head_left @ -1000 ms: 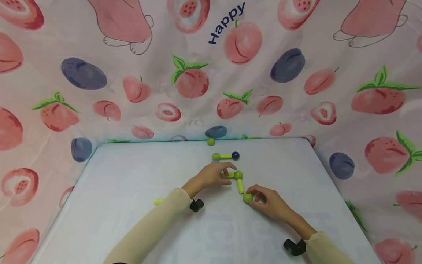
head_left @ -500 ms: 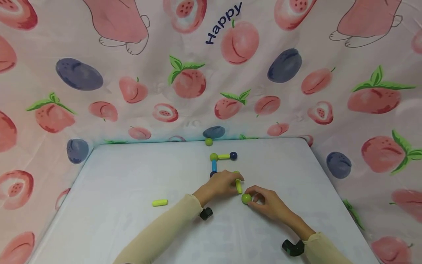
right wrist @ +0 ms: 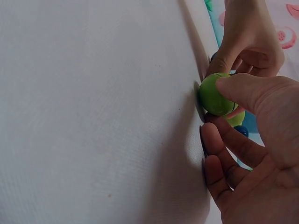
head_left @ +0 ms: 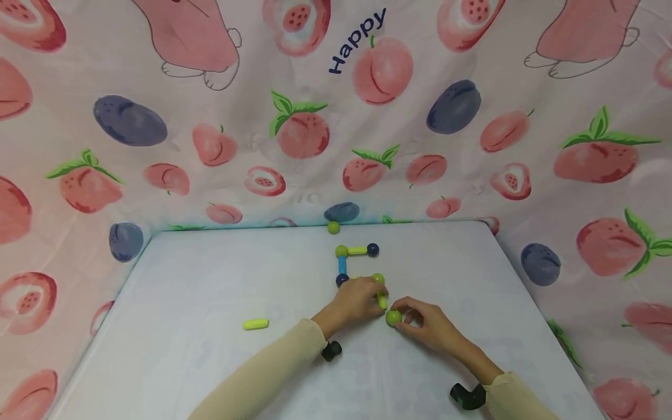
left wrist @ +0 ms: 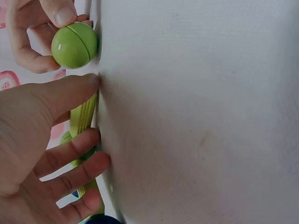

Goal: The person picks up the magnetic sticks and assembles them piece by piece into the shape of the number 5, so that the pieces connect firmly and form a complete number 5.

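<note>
Your right hand (head_left: 425,324) has the green ball (head_left: 393,317) pinched between thumb and fingertips, sitting on the table (head_left: 210,326) at the near end of the yellow rod (head_left: 381,300), while your left hand (head_left: 357,300) curls its fingers around that rod just to the ball's left. I'd guess these pieces are light, hard, smooth plastic, so the ball will roll off if you ease up. Keep pinching it across its middle and hold the rod by its ribbed sides.

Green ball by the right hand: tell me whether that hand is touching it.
Touching. The right wrist view shows the right hand pinching the green ball, thumb pressed on its side; the left wrist view shows fingertips on it too.
</note>
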{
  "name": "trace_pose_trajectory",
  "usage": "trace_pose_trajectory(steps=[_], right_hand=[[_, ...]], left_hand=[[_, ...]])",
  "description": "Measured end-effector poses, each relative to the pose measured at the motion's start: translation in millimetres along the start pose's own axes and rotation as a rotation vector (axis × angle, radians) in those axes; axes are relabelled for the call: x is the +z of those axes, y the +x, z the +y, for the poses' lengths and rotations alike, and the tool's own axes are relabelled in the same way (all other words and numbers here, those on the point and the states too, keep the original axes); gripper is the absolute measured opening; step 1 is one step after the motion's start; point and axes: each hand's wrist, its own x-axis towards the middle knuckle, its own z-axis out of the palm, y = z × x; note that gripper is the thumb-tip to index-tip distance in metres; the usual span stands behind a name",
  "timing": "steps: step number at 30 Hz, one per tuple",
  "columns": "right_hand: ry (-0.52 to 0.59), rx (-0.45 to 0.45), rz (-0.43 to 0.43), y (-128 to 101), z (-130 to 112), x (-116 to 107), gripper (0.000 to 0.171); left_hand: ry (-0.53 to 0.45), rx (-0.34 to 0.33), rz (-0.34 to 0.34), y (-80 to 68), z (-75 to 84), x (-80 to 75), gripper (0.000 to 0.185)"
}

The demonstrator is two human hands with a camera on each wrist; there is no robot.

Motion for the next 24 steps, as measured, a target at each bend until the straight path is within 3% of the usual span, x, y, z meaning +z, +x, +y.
trace_pose_trajectory(steps=[7, 17, 24], right_hand=[[0.003, 0.0, 0.002, -0.3, 0.9, 0.1, 0.03], [0.014, -0.012, 0.014, -1.3, 0.9, 1.1, 0.029], [-0.01, 0.011, 0.02, 0.7, -2.3, 6.7, 0.029]], left_hand=[[-0.026, -0.006, -0.012, -1.0, -0.2, -0.1, 0.028], [-0.275, 0.001, -0.066, -4.0, -8.8, -6.8, 0.032], [-0.407, 0.008, -0.057, -4.3, -19.1, -3.7, 0.03]])
